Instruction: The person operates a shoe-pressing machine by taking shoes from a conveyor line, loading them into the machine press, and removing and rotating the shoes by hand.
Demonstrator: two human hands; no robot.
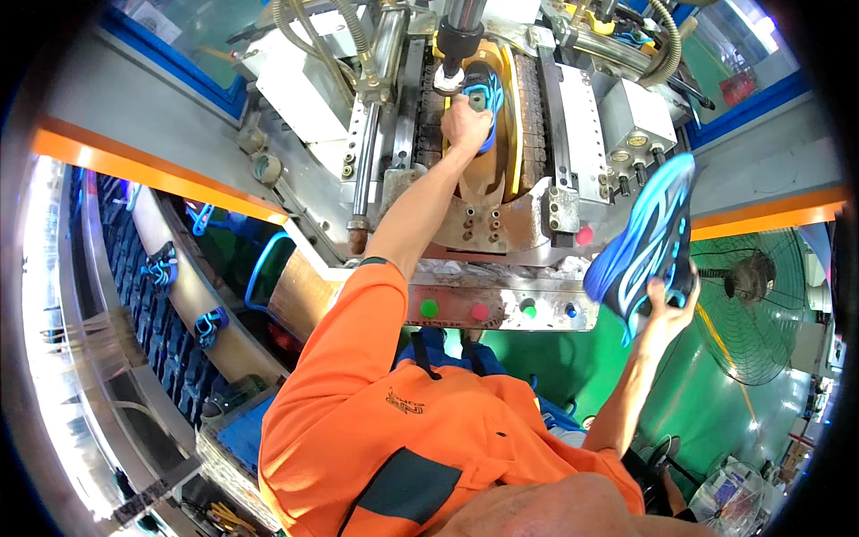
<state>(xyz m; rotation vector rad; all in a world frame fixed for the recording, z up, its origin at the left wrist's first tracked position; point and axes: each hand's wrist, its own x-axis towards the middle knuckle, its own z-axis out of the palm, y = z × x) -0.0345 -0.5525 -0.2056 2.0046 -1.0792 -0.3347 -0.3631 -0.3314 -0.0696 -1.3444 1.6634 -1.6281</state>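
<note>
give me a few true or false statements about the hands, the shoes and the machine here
1. The left hand rests on a blue shoe set in the press machine. True.
2. The right hand is empty. False: it holds a blue shoe sole-up, off to the side of the machine.
3. The person's sleeve is orange. True.
4. The row of buttons on the machine's front panel is all red. False: green, pink-red and blue ones show.
5. A fan stands on the left. False: it stands on the right.
</note>
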